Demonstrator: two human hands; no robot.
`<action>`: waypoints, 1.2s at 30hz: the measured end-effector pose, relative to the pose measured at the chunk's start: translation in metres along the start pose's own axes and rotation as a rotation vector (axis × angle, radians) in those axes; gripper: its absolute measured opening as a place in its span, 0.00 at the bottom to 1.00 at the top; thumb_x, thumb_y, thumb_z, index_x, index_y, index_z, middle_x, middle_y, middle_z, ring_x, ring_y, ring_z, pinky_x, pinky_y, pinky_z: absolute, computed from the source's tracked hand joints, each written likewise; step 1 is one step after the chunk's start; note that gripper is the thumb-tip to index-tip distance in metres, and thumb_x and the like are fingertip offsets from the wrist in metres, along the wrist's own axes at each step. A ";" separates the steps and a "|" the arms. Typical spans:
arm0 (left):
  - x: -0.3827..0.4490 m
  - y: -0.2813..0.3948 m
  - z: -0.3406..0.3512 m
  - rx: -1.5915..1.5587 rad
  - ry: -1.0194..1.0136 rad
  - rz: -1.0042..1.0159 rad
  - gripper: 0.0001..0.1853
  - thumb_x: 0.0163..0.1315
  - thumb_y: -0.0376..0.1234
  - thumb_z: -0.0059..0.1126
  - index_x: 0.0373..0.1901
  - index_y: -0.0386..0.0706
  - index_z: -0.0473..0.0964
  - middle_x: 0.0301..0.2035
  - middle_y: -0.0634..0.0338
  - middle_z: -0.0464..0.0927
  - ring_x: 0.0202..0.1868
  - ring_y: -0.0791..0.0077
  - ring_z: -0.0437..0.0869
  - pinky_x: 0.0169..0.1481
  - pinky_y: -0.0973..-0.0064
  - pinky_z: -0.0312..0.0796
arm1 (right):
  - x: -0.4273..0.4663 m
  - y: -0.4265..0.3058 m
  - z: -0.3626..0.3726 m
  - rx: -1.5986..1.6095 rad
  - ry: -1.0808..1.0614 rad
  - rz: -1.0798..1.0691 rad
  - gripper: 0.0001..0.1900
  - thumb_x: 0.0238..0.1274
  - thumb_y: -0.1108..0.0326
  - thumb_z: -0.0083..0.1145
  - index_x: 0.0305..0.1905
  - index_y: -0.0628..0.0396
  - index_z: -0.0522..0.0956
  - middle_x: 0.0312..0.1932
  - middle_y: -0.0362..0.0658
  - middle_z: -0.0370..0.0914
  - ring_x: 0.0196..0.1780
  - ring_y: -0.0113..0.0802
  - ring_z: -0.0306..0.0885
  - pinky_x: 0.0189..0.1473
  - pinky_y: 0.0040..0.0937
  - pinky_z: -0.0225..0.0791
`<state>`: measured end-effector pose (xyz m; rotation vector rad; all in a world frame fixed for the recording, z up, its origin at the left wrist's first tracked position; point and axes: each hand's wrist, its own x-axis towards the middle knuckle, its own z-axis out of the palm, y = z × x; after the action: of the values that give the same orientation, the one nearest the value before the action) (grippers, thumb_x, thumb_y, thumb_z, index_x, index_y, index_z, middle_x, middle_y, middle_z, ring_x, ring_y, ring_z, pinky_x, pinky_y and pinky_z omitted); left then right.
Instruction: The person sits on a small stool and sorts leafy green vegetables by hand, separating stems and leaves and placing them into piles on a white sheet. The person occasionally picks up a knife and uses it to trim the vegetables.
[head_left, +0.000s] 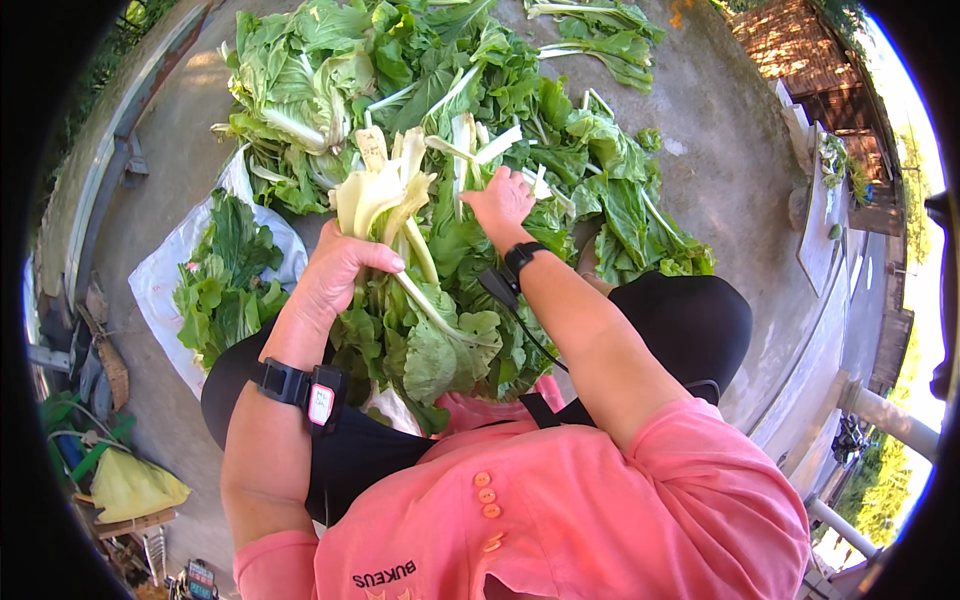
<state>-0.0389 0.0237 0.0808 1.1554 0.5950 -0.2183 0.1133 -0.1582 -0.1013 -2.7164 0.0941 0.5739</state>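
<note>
My left hand (341, 266) grips a bunch of leafy greens (375, 199) around its thick, pale stalks. The cut stalk ends point up and away from me, while the green leaves hang down between my knees. To the right, my right hand (504, 201) lies over the pale stalks of more leafy greens (480, 146), its thumb towards the left. Its fingertips are partly hidden, and whether they close on a stalk is unclear. A large heap of leafy greens (420, 52) spreads over the concrete floor before me.
Left of my knee, a white plastic sack (161, 281) lies under some loose greens (232, 262). Separate stalks with leaves (607, 56) rest at the far right of the heap. A metal rail (97, 187) runs along the left, and a pale board (817, 232) stands at the right.
</note>
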 end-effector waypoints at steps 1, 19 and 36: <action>0.001 0.000 0.001 0.001 0.011 -0.021 0.30 0.37 0.19 0.65 0.50 0.35 0.76 0.40 0.60 0.82 0.41 0.71 0.84 0.51 0.73 0.77 | 0.001 -0.010 0.001 -0.069 0.011 0.004 0.43 0.37 0.42 0.73 0.58 0.57 0.69 0.63 0.53 0.67 0.63 0.51 0.68 0.64 0.47 0.58; 0.007 0.006 0.012 -0.021 0.045 -0.025 0.28 0.34 0.20 0.70 0.44 0.28 0.77 0.37 0.54 0.82 0.37 0.68 0.83 0.47 0.72 0.77 | 0.061 0.024 0.013 0.370 -0.210 0.080 0.22 0.28 0.69 0.73 0.35 0.66 0.77 0.31 0.54 0.81 0.36 0.50 0.81 0.37 0.43 0.71; 0.005 0.000 0.017 -0.017 0.065 -0.023 0.30 0.33 0.19 0.70 0.47 0.30 0.77 0.39 0.56 0.83 0.39 0.69 0.83 0.49 0.71 0.77 | 0.046 -0.032 0.021 0.480 -0.133 0.236 0.39 0.38 0.56 0.77 0.56 0.61 0.70 0.56 0.55 0.75 0.58 0.53 0.75 0.63 0.48 0.60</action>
<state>-0.0297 0.0093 0.0827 1.1427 0.6660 -0.1956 0.1522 -0.1203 -0.1270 -2.2096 0.4610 0.6936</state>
